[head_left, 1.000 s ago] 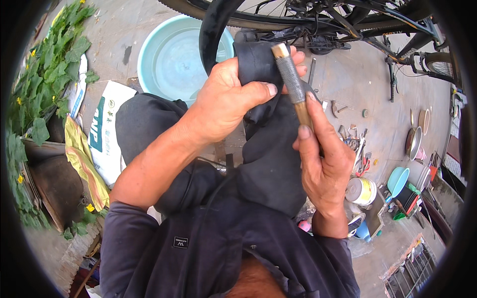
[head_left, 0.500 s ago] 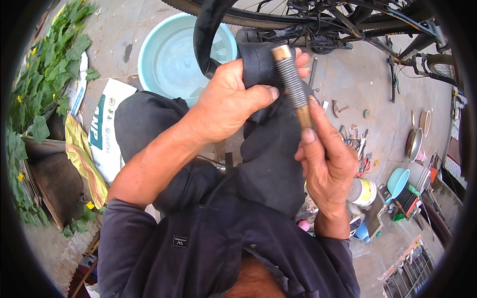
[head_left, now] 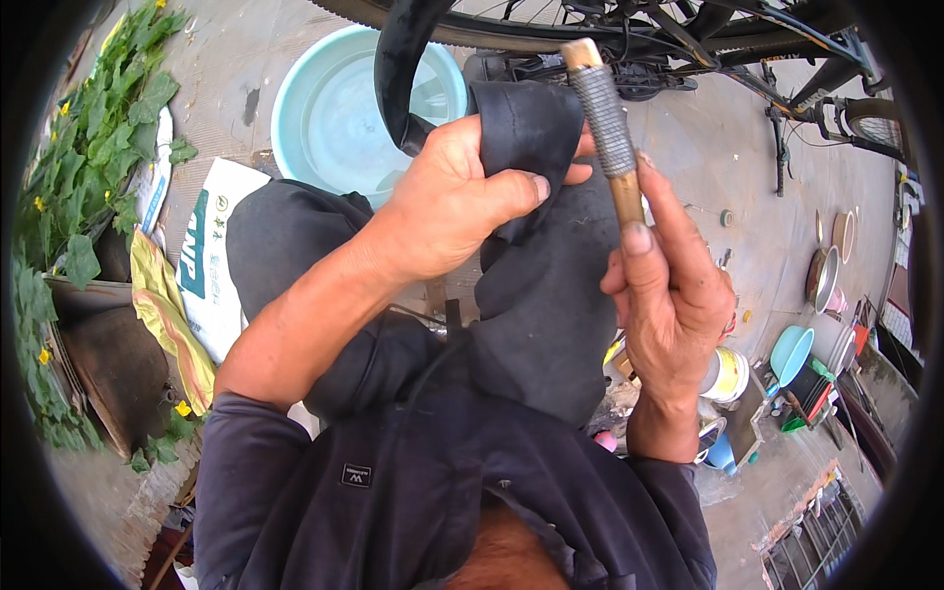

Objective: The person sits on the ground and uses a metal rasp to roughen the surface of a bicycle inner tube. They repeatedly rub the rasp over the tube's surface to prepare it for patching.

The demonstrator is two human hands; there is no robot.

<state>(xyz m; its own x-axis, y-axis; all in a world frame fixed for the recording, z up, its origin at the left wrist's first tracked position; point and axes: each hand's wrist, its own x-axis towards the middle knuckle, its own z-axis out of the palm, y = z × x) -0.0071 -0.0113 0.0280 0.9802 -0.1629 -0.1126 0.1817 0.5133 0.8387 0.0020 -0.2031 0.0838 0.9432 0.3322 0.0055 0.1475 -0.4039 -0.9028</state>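
My left hand point(head_left: 457, 197) is closed on a black rubber inner tube point(head_left: 529, 123). The tube lies flattened across the fingers with the thumb pressing its near edge, and a loop of it rises past the basin. In my right hand point(head_left: 674, 290) is a wooden stick point(head_left: 603, 113) with ridged metal wire wound round its upper part. Thumb and forefinger pinch the bare lower end, while the wound part stands tilted just right of the tube, apart from its top face. The left fingers are partly hidden under the rubber.
A pale blue basin of water point(head_left: 329, 123) stands beyond my left knee. A bicycle point(head_left: 708, 59) lies or stands across the far side. White and yellow sacks point(head_left: 167, 315) and leafy plants point(head_left: 88, 147) are at left. Buckets point(head_left: 728, 374) and a small blue basin point(head_left: 792, 346) sit at right.
My right hand and the wire-wound stick have moved right and slightly up, off the tube's edge, uncovering more of the rubber. My left hand has stayed nearly in place.
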